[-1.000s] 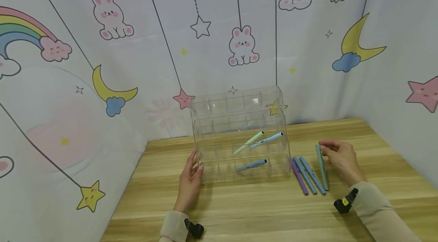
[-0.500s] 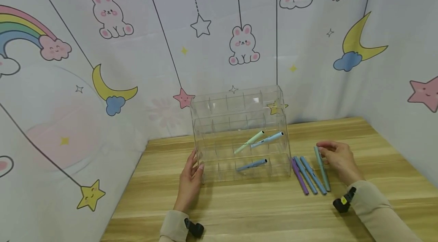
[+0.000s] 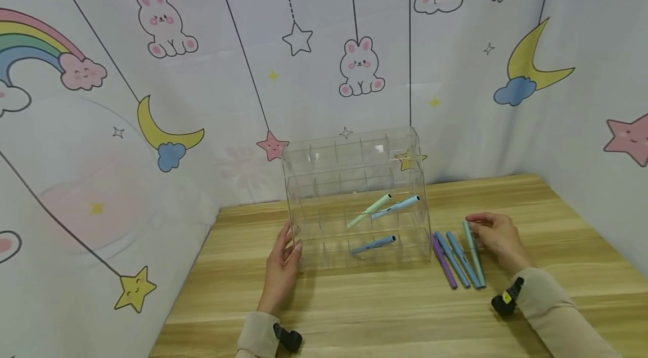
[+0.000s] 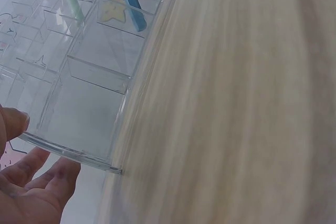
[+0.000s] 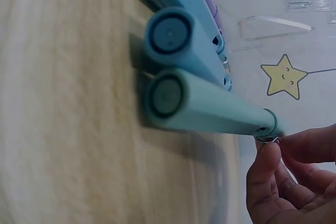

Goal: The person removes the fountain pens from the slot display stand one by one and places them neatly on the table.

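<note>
My left hand [image 3: 280,269] grips the left side panel of a clear acrylic pen organizer [image 3: 311,254]; in the left wrist view its thumb is on one side of the panel [image 4: 79,155], fingers on the other. In the organizer lean a pale green pen [image 3: 368,211], a light blue pen [image 3: 397,207] and, lower down, a darker blue pen [image 3: 373,244]. To the right, my right hand [image 3: 501,240] pinches the far end of a teal-green pen [image 5: 215,107] between thumb and finger. That pen lies right beside two blue pens [image 3: 463,261] and a purple pen [image 3: 444,262].
The wooden table [image 3: 354,313] extends in front of the organizer and to both sides. Behind it hangs a white backdrop [image 3: 228,20] printed with rabbits, stars, moons and rainbows. Each sleeve cuff carries a small black camera [image 3: 287,338].
My right hand has moved slightly left with the teal-green pen, whose near end now sits against the blue pens. The left hand and the organizer stay in place.
</note>
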Tool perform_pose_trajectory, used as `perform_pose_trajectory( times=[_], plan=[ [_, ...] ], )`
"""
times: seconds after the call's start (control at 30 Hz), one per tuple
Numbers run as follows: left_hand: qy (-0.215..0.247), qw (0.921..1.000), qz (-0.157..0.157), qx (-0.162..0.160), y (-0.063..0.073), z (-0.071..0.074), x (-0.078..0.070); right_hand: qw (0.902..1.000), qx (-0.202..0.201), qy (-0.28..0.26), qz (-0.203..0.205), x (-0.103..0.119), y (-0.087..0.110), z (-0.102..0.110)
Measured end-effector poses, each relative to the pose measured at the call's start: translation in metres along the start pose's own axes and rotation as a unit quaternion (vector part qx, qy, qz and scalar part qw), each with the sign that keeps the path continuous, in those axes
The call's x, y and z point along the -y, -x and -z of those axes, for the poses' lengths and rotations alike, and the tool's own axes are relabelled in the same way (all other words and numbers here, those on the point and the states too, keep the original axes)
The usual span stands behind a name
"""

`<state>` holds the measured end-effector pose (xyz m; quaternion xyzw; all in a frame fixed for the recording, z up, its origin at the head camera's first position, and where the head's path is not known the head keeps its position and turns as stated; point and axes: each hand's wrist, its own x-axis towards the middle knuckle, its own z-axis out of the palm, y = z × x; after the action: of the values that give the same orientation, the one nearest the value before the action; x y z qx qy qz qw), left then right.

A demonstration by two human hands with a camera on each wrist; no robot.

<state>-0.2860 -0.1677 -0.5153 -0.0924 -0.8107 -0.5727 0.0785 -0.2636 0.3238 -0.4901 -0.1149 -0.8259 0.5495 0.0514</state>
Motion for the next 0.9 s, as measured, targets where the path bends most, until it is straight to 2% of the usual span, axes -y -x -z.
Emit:
perform_pose_trajectory(
  times=[0.43,0.9],
  plan=[
    [0.002,1.0000,-0.002,0.000,0.001,0.000,0.000,0.9993,0.027,0.005,-0.026,-0.011,-0.004,-0.006],
    [0.002,1.0000,-0.002,-0.002,0.000,0.000,0.000,0.9987,0.045,0.026,-0.007,-0.012,0.000,-0.004]
  ],
)
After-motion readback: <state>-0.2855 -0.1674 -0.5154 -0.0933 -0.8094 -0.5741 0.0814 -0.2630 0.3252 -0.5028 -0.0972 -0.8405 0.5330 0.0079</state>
